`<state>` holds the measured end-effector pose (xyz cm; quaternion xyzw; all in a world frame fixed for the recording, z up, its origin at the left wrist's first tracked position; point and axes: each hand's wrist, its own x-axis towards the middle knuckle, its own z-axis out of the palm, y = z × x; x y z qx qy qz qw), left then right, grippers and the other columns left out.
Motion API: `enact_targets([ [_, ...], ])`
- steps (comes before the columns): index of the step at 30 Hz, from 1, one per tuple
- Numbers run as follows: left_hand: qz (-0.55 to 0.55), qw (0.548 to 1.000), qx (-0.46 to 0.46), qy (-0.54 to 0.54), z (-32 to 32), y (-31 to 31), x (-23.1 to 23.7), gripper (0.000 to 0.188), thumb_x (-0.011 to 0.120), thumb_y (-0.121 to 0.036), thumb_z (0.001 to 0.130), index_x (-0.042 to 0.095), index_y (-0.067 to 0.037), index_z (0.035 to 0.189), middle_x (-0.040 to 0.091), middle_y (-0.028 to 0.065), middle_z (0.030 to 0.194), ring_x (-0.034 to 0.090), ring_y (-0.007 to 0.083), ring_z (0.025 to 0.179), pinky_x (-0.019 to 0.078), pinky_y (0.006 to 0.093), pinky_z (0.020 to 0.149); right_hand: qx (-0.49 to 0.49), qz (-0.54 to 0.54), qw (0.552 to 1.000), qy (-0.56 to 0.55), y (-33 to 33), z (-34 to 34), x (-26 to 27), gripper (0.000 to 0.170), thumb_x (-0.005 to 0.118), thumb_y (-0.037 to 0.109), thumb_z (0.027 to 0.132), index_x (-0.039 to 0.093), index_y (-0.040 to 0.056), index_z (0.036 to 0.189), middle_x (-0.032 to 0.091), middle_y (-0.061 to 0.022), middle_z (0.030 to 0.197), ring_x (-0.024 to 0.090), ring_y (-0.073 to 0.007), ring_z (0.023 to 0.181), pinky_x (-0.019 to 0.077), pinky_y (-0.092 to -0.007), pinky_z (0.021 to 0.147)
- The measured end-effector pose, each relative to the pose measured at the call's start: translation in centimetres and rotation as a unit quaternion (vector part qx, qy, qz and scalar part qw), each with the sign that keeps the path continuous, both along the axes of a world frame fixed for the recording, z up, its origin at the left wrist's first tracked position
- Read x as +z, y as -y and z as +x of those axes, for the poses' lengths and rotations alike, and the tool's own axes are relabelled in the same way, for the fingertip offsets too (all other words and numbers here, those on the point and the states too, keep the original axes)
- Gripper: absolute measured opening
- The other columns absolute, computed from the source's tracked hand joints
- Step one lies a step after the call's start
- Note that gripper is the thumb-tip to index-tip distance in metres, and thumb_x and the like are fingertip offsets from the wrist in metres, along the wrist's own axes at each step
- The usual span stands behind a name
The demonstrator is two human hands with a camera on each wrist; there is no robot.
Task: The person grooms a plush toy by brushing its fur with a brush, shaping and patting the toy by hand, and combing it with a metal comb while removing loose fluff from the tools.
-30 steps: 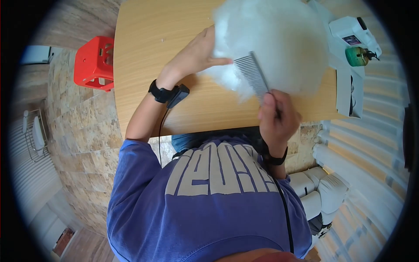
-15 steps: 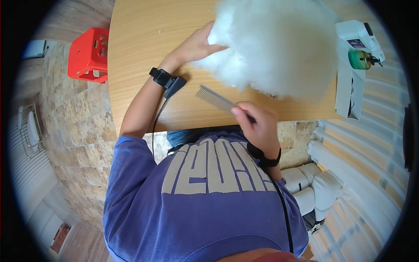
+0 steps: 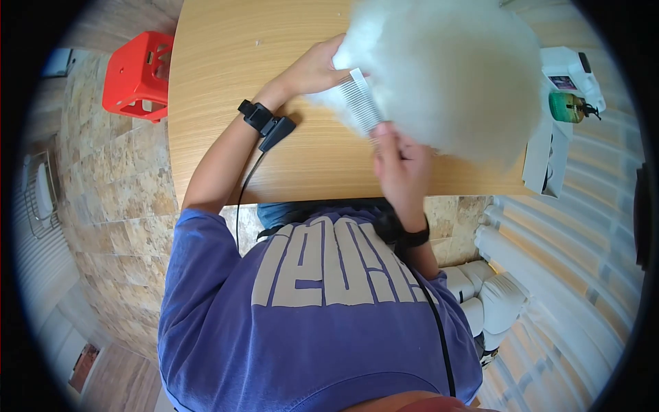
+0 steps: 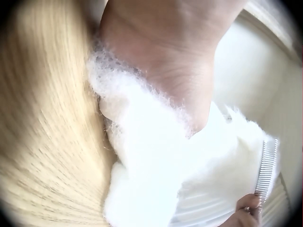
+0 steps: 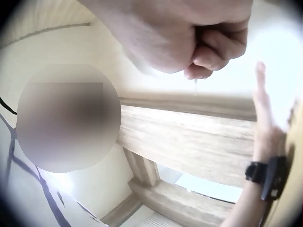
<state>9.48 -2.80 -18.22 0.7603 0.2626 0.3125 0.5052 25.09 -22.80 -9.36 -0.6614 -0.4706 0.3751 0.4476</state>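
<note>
A big mass of white fluffy fibre (image 3: 453,75) lies on the wooden table (image 3: 226,89). My left hand (image 3: 312,71) is at its left edge, thumb straight along the fluff; the other fingers are hidden in it, so I cannot tell how they lie. White tufts (image 4: 142,156) spread under the palm in the left wrist view. My right hand (image 3: 400,165) grips a metal comb (image 3: 361,103) by its lower end. The comb's upper end overlaps the fluff beside the left thumb. In the right wrist view the right hand (image 5: 208,42) has curled fingers.
At the table's right side stand a white jug (image 3: 573,75), a green pump bottle (image 3: 566,108) and a white open box (image 3: 548,161). A red plastic stool (image 3: 137,75) is on the floor to the left. A cable (image 3: 240,199) runs from the left wrist camera.
The comb has swept down off the fluff to the left, over bare table, then come back up onto the fluff near the left thumb. The left hand stays at the fluff's edge.
</note>
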Motion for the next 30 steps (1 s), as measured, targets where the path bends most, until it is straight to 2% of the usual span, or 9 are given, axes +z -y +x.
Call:
enact_targets([
  [2, -0.034, 0.999, 0.006, -0.017, -0.1, 0.2, 0.7, 0.060, 0.073, -0.012, 0.089, 0.051, -0.004, 0.144, 0.067, 0.0130, 0.131, 0.063, 0.0218, 0.120, 0.0486, 0.0368, 0.105, 0.045, -0.032, 0.989, -0.136, 0.0, -1.6, -1.3, 0.014, 0.068, 0.010, 0.100, 0.069, -0.0040, 0.098, 0.059, -0.0010, 0.060, 0.051, -0.0042, 0.050, 0.0350, -0.0232, 0.046],
  [3, -0.033, 0.999, 0.006, -0.017, -0.2, 0.1, 0.9, 0.060, 0.073, -0.012, 0.089, 0.051, -0.004, 0.144, 0.067, 0.0130, 0.131, 0.063, 0.0218, 0.120, 0.0486, 0.0368, 0.105, 0.045, -0.031, 0.989, -0.136, 0.1, -1.6, -1.1, 0.014, 0.068, 0.010, 0.100, 0.069, -0.0040, 0.098, 0.059, -0.0010, 0.060, 0.051, -0.0042, 0.050, 0.0350, -0.0232, 0.046],
  [9, -0.038, 0.999, 0.003, 0.007, -0.1, 0.4, 0.7, 0.059, 0.072, -0.012, 0.089, 0.051, -0.003, 0.144, 0.068, 0.0134, 0.129, 0.066, 0.0221, 0.115, 0.0507, 0.0359, 0.102, 0.024, 0.129, 0.991, -0.016, 2.5, -0.7, 4.3, 0.016, 0.065, 0.011, 0.102, 0.069, -0.0038, 0.098, 0.062, -0.0016, 0.060, 0.050, -0.0048, 0.045, 0.0364, -0.0227, 0.045],
  [11, 0.031, 0.999, 0.012, 0.005, 0.0, 0.2, 0.5, 0.060, 0.072, -0.012, 0.089, 0.051, -0.003, 0.145, 0.068, 0.0135, 0.130, 0.066, 0.0224, 0.116, 0.0508, 0.0359, 0.102, -0.068, 0.267, 0.961, 0.030, 2.5, -0.5, 5.9, 0.017, 0.065, 0.011, 0.102, 0.068, -0.0046, 0.098, 0.063, -0.0017, 0.062, 0.052, -0.0049, 0.047, 0.0384, -0.0219, 0.045],
  [14, -0.035, 0.999, 0.016, -0.030, -0.2, 0.7, 1.5, 0.061, 0.073, -0.013, 0.089, 0.051, -0.003, 0.145, 0.068, 0.0139, 0.130, 0.065, 0.0232, 0.118, 0.0493, 0.0366, 0.104, -0.132, 0.240, 0.961, -0.020, 1.6, -0.5, 6.5, 0.019, 0.066, 0.014, 0.102, 0.068, -0.0053, 0.097, 0.065, -0.0025, 0.063, 0.055, -0.0055, 0.050, 0.0397, -0.0224, 0.044],
  [19, -0.026, 1.000, 0.010, -0.008, -0.2, -0.2, -0.1, 0.061, 0.073, -0.015, 0.089, 0.051, -0.003, 0.145, 0.068, 0.0136, 0.130, 0.064, 0.0232, 0.119, 0.0488, 0.0369, 0.104, -0.164, 0.164, 0.972, 0.047, 1.1, -1.2, 2.0, 0.017, 0.067, 0.014, 0.101, 0.070, -0.0025, 0.098, 0.066, -0.0070, 0.064, 0.056, -0.0084, 0.050, 0.0406, -0.0265, 0.046],
  [21, -0.032, 0.999, 0.000, -0.007, -0.3, 0.0, -0.1, 0.061, 0.073, -0.015, 0.089, 0.051, -0.003, 0.144, 0.068, 0.0133, 0.129, 0.064, 0.0229, 0.119, 0.0489, 0.0368, 0.104, 0.011, 0.048, 0.991, 0.121, 1.2, -1.5, 0.2, 0.013, 0.069, 0.012, 0.099, 0.071, -0.0006, 0.097, 0.061, -0.0108, 0.063, 0.057, -0.0114, 0.050, 0.0411, -0.0281, 0.049],
  [26, -0.030, 0.999, 0.001, 0.019, -0.1, 0.3, 0.6, 0.061, 0.074, -0.017, 0.090, 0.051, -0.003, 0.144, 0.068, 0.0125, 0.129, 0.064, 0.0217, 0.119, 0.0487, 0.0369, 0.104, 0.004, 0.030, 0.995, 0.095, 2.3, -1.8, 1.1, 0.010, 0.071, 0.010, 0.096, 0.071, -0.0003, 0.098, 0.059, -0.0111, 0.063, 0.056, -0.0124, 0.051, 0.0406, -0.0279, 0.050],
  [30, -0.035, 0.999, 0.000, 0.014, 0.0, 0.0, -0.6, 0.060, 0.076, -0.029, 0.090, 0.055, -0.004, 0.141, 0.069, 0.0155, 0.128, 0.066, 0.0269, 0.117, 0.0498, 0.0378, 0.102, 0.021, 0.131, 0.985, 0.108, 3.3, -0.8, 4.6, 0.016, 0.063, 0.003, 0.095, 0.070, -0.0027, 0.108, 0.064, -0.0074, 0.063, 0.057, -0.0097, 0.052, 0.0436, -0.0235, 0.052],
])
